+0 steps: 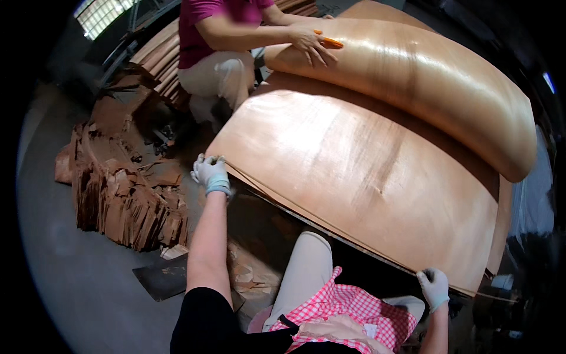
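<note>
A wide, thin tan wood veneer sheet (330, 153) lies on a stack of similar sheets in front of me. My left hand (211, 173), in a whitish glove, is closed on its near left corner. Toward the near right corner, my right hand (434, 286), gloved too, has its fingers curled over the same edge and pressed together. Across the far side, a big veneer sheet (407, 71) is curled over into a roll. A co-worker's hand (312, 46) rests on that roll with a slim orange tool (330, 42) between the fingers.
At the left, bundles of torn brown veneer scraps (127, 200) are piled on the grey floor (82, 277). A dark flat piece (162, 278) lies beside them. The co-worker (221, 53) sits at the far left of the stack. Rolled or stacked wood (159, 59) stands behind.
</note>
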A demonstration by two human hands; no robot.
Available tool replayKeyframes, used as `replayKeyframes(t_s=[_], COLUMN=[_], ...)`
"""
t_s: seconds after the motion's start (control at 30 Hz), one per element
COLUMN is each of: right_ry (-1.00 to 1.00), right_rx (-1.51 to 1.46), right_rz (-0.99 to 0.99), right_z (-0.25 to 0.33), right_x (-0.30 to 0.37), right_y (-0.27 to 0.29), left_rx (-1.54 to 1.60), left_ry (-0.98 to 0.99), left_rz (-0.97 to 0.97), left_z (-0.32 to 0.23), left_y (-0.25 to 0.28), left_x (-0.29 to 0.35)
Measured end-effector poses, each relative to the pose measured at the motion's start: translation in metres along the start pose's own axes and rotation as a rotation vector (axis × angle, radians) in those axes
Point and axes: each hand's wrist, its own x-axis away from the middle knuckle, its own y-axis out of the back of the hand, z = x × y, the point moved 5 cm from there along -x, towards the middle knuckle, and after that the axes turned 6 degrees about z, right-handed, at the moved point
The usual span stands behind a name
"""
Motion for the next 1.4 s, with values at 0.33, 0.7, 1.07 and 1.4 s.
replayKeyframes(t_s=[0.33,0.7,1.07,1.4], right_ry=[-0.056,-0.309,-0.237,-0.236], right_rx=[0.039,0.027,0.042,-0.058], right_rz=[0.111,0.206,0.183,0.141], right_z=[-0.040,-0.071,-0.077,-0.193], right_x=[-0.050,-0.061,-0.058,-0.031], right_y=[-0.030,-0.032,-0.033,0.025], left_rx=[-0.144,-0.107,0.127,-0.008], left_ry=[-0.044,0.183,-1.278,-1.187], left_rz=[0.078,0.177,0.638,0.823], left_z=[0.036,0.013,-0.250,-0.270], left_y=[-0.027,-0.009,-0.021,-0.041], left_x=[-0.023,-0.017,0.451,0.517])
